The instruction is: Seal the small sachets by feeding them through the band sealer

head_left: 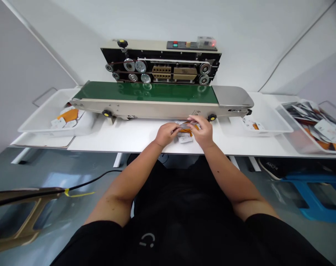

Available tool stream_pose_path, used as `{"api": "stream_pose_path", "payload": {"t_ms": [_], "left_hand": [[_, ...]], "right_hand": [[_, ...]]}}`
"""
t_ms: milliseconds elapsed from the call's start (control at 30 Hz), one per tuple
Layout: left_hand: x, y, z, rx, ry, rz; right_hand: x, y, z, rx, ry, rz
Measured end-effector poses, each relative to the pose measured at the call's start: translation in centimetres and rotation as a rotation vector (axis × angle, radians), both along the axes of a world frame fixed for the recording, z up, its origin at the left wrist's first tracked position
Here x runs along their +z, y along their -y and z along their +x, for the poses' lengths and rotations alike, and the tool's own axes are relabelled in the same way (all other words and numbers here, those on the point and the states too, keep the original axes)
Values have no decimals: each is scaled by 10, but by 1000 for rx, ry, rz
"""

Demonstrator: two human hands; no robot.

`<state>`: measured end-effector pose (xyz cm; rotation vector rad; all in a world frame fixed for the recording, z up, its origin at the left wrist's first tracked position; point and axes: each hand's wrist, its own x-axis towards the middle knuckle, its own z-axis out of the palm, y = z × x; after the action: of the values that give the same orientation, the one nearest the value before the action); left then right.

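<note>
Both hands meet over the white table, just in front of the conveyor of a band sealing machine (146, 105). My left hand (167, 133) pinches one edge of a small flat packet (185, 126). Around its other side, my right hand (201, 132) has thumb and fingers closed on the same packet. The fingers cover much of it, so its print cannot be made out. Beneath the hands lie more orange and white packets (185, 139), partly hidden.
The sealer's green belt (157, 93) runs behind my hands. A white tray (32, 123) with packets stands left, another white tray (281, 127) right. A clear bin (301, 142) heaped with packets is farther right. Stools (317, 181) and a black cable (87, 184) are below.
</note>
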<state>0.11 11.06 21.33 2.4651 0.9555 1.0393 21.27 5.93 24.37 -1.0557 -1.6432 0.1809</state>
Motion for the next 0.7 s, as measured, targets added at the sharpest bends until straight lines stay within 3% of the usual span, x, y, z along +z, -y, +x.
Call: {"api": "stream_pose_path", "payload": {"t_ms": [100,200,333,500,567,700], "left_hand": [[-2,2,-3,96,42,-58],[-2,2,-4,83,61,-101],[-1,-4,2,-55,44,-91],[-3,-13,9,-160,-129,-105],[-2,-13,10,-136,-152,-125],[2,-11,8,-117,-136,-182]], "right_hand": [[-9,-1,-8,1,-197,-162],[-5,1,-5,54,-173,-294],[38,-15,25,-47,-344,-277],[105,-72,82,-331,-521,-344],[119,-95,95,-365,-552,-477],[128,-132,99,-258,-591,-715]]}}
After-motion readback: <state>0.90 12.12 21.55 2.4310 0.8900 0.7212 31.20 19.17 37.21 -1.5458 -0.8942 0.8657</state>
